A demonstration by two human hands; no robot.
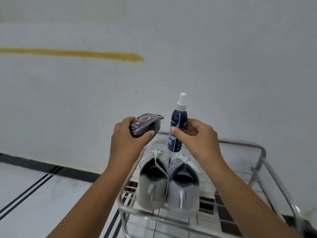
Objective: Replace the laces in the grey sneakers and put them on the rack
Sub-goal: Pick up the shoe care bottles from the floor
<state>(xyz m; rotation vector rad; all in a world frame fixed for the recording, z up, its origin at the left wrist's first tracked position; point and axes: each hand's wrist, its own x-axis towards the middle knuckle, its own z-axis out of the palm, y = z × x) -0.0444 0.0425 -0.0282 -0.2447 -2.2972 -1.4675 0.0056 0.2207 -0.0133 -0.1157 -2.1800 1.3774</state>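
Now holding two care products above the rack (257, 146), in the middle of the frame. Gripping a black shoe-polish sponge case (144, 126) in the left hand (127, 136), fingers curled over its far side and thumb pressing on its near edge. Pinching a dark blue spray bottle (178, 127) upright in the right hand (197, 136), thumb on the front of its label, other fingers wrapping behind.

Standing side by side on the top wire shelf, lower centre of the frame: the grey sneakers (168, 184), heels pointing toward the camera, touching each other, with white laces (158, 160) already threaded and hanging loose over the tongues. Looking, as a judgement, almost finished with the task.

Probably feeling light and soft, these shoes: fabric upper bending easily, sole stiffer. Taking hold best at the heel collar or by pinching the sides. Laces likely thin and limp, easily slipping.

Reaching forward with both forearms from the lower corners, wrists slightly bent inward.
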